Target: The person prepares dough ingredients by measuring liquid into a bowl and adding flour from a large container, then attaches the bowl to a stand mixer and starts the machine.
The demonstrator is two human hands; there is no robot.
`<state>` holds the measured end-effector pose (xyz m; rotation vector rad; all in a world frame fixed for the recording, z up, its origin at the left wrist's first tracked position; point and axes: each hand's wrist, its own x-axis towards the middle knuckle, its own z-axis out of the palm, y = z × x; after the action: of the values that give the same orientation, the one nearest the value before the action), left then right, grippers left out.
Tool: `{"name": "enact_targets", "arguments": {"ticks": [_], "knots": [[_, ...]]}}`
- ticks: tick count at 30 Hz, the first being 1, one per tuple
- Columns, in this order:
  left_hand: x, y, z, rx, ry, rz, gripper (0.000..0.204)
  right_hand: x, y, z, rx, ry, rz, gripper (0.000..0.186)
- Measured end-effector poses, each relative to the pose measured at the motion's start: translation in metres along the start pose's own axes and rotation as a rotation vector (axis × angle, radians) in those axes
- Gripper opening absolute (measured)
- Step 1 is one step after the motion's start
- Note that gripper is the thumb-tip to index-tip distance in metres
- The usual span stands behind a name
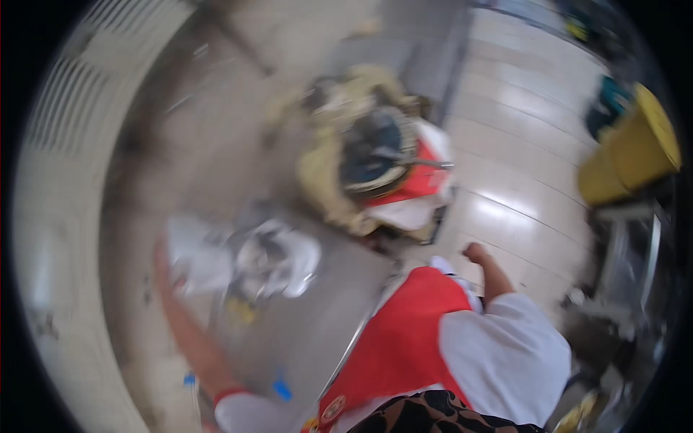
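Observation:
Stretched out over a grey metal table (328, 299), my left hand (160, 260) is at the outer side of a white bag-like thing (198, 256). Motion smears its fingers, so their grip does not show. Close to that white thing lies a clear and white plastic bundle (278, 260), too blurred to name. My right hand (474, 252) hangs beside my body over the floor, fingers curled in, with nothing visible in it.
Beyond the table stands a bulky pale yellow thing (321, 173) with a dark round middle and red and white parts. To the right are a tiled floor (523, 151), a yellow bin (628, 159) and a metal frame (635, 260). A blue piece (282, 390) lies near my left arm.

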<state>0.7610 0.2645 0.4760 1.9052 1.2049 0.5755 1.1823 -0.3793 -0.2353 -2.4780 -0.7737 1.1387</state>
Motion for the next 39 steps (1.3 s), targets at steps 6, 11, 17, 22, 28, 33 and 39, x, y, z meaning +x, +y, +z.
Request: {"name": "enact_targets", "arguments": {"ticks": [6, 11, 17, 22, 28, 33, 39], "knots": [[-0.019, -0.043, 0.020, 0.139, 0.155, -0.003, 0.046, -0.001, -0.012, -0.042, 0.018, 0.001, 0.030, 0.048], [-0.042, -0.027, 0.049, 0.240, 0.271, 0.047, 0.045, -0.024, 0.009, -0.093, 0.150, 0.122, 0.130, 0.045], [-0.037, -0.018, 0.085, 0.262, 0.291, 0.101, 0.043, -0.054, 0.052, -0.113, 0.195, 0.176, 0.217, 0.045], [-0.041, -0.022, 0.103, 0.257, 0.307, 0.126, 0.042, -0.071, 0.064, -0.113, 0.195, 0.197, 0.281, 0.044], [-0.050, -0.022, 0.115, 0.271, 0.323, 0.161, 0.040, -0.064, 0.063, -0.109, 0.221, 0.173, 0.221, 0.045], [-0.034, -0.030, 0.156, 0.216, 0.328, 0.198, 0.039, -0.076, 0.076, -0.100, 0.236, 0.290, 0.164, 0.047], [-0.033, -0.021, 0.213, 0.214, 0.392, 0.385, 0.038, -0.163, 0.101, -0.086, 0.401, 0.446, 0.323, 0.045]]}}
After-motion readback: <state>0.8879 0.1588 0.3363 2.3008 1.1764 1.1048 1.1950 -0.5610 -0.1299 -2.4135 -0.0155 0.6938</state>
